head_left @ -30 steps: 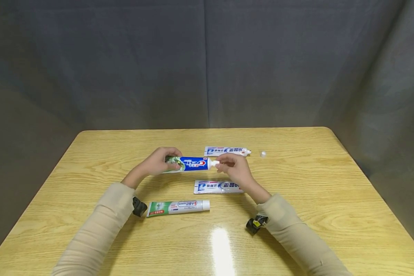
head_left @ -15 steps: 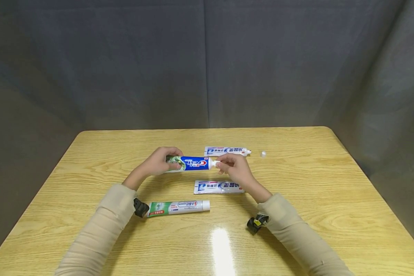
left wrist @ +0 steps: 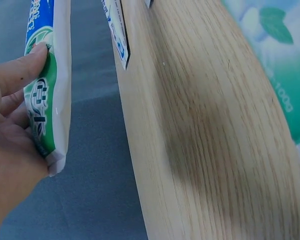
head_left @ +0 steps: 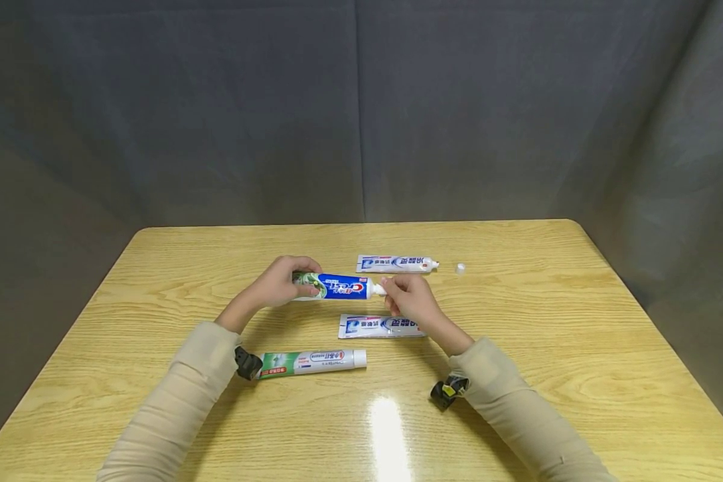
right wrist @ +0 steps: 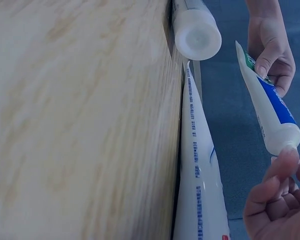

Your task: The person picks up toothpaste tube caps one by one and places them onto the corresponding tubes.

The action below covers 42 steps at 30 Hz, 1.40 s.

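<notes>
My left hand (head_left: 280, 282) grips the tail half of a blue, green and white Crest toothpaste tube (head_left: 345, 287), held level above the table. In the left wrist view the thumb lies on the green part of the tube. At the tube's right end, my right hand (head_left: 414, 296) pinches the small white cap (head_left: 378, 289) between thumb and index finger. The fingertips hide most of that cap in the right wrist view, where the tube's white shoulder (right wrist: 282, 138) shows just above them.
A white toothpaste tube (head_left: 391, 264) lies at the back with its nozzle bare; a loose white cap (head_left: 460, 268) sits right of it. Another white tube (head_left: 381, 326) lies below my hands, its right end hidden. Nearer is a green-and-white capped tube (head_left: 313, 363). All rest on the wooden table (head_left: 548, 321).
The Crest tube and left hand have shifted slightly right. My right hand's fingers have turned and curled differently at the cap. The tubes on the table have stayed put.
</notes>
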### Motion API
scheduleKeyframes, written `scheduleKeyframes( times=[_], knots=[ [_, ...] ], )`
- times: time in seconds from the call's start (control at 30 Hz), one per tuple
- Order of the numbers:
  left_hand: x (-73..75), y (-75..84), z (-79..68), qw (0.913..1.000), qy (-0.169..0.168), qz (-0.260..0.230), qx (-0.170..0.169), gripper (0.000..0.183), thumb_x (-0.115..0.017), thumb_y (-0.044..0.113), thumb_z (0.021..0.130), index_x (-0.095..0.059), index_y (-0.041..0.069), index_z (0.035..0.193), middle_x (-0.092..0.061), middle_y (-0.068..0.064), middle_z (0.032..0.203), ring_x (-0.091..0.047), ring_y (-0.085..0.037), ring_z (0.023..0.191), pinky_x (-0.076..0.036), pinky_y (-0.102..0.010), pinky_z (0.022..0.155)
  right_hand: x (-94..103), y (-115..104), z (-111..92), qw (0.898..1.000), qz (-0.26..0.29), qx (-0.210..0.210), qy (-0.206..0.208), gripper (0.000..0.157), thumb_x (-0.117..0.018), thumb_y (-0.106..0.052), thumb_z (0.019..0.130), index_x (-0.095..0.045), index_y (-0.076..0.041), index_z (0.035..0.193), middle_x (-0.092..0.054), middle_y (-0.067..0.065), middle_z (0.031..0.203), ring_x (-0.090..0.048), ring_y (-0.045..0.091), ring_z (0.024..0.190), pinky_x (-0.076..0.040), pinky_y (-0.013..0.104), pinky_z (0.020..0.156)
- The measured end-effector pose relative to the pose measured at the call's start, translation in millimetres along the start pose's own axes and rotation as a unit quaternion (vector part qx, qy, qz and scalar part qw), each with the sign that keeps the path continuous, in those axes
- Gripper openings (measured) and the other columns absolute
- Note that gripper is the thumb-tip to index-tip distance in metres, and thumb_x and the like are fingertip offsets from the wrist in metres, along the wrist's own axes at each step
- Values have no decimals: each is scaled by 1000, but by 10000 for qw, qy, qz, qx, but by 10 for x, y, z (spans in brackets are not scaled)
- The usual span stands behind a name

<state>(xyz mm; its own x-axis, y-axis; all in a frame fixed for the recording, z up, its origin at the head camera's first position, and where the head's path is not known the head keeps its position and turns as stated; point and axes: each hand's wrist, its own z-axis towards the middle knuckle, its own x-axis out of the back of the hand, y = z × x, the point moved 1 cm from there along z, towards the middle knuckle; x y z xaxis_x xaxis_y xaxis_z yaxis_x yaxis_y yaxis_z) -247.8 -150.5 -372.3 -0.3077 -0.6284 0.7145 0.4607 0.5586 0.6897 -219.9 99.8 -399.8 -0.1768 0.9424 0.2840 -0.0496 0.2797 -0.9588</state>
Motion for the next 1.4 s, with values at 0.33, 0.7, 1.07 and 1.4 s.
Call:
scheduleKeyframes(
  times=[0.33, 0.7, 1.07, 1.4],
  knots=[
    [-11, 27, -7, 9999, 18, -111, 111, 20, -69, 3, 79, -63, 0, 98, -63, -6, 88, -53, -17, 74, -44, -32, 68, -26, -11, 1, 9996, -183, -220, 34, 48, -44, -28, 97, -58, 12, 74, -50, 7, 51, -40, 10, 40, -35, 20, 40],
    [-27, -7, -21, 9997, 8, -239, 71, 20, -70, 6, 79, -63, 1, 98, -62, -6, 87, -50, -17, 73, -43, -32, 66, -32, -11, 10, 9985, -68, -539, -32, 52, -41, -32, 98, -54, 7, 66, -51, 5, 52, -36, 8, 40, -31, 19, 39],
    [-6, -10, -54, 9997, -90, -208, -8, 23, -69, 7, 80, -62, 0, 101, -63, -6, 90, -54, -16, 76, -44, -32, 69, 57, 0, -22, 9993, -158, -114, -304, 47, -44, -29, 97, -57, 10, 76, -47, 2, 52, -37, 11, 44, -32, 22, 43],
    [-10, -38, -60, 9997, -72, -245, -30, 20, -69, 6, 80, -62, 2, 98, -62, -4, 84, -51, -17, 71, -43, -32, 66, 100, 25, -45, 9980, 337, 408, -341, 19, -52, -10, 93, -60, 5, 98, -57, 23, 85, -56, 37, 71, -50, 43, 67]
  ],
)
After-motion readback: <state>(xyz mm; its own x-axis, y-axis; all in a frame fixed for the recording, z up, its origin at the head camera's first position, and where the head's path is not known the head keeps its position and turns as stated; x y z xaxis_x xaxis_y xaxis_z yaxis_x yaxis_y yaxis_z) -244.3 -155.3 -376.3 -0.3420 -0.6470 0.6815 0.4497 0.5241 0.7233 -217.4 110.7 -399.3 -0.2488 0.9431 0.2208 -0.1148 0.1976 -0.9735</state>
